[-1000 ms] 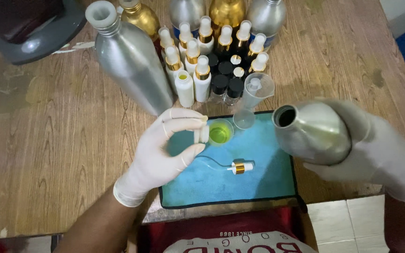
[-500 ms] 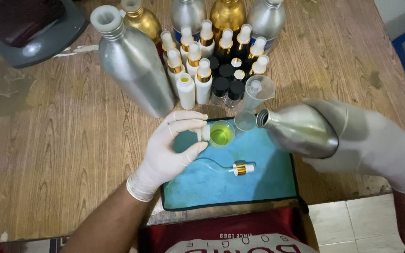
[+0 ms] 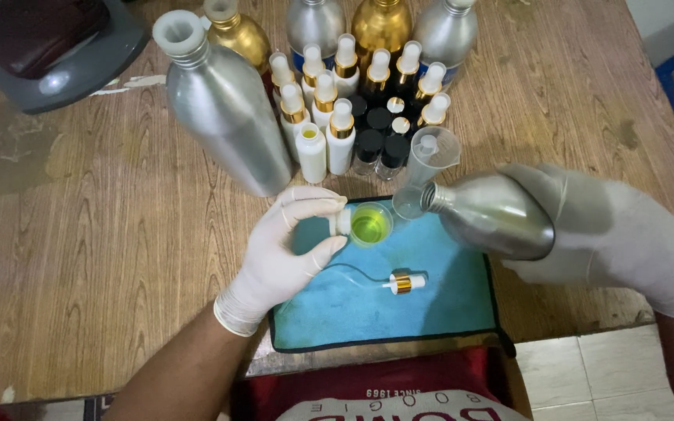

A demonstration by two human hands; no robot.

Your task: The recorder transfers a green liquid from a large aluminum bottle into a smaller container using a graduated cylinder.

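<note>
Landmark: blue cloth (image 3: pixel 423 312) on the wooden worktop (image 3: pixel 87 257), at its near edge.

Left hand (image 3: pixel 286 249), gloved white, sits over the cloth's far-left corner. Fingers curled round a small white vial (image 3: pixel 342 221); only the vial's end shows past thumb and forefinger. A small green funnel (image 3: pixel 370 227) sits at that end, mouth up, yellow-green inside. Hand closed on the vial, steadying it.

On the cloth's middle, just nearer than the funnel: a loose spray pump (image 3: pixel 403 282), gold collar, thin dip tube trailing toward the left hand. Nobody touching it.

Right hand (image 3: pixel 587 226), gloved, over the cloth's far-right corner, wrapped round the base of a silver flask (image 3: pixel 493 214). Flask lies near horizontal, long axis running right to left, open neck pointing at the funnel. Neck is close beside the funnel's right rim, not over it; a gap shows between them. A clear measuring cup (image 3: pixel 429 160) stands just beyond the neck, off the cloth's far edge.

Funnel lies left of the flask mouth, slightly nearer. Left hand is the one at it.
</note>
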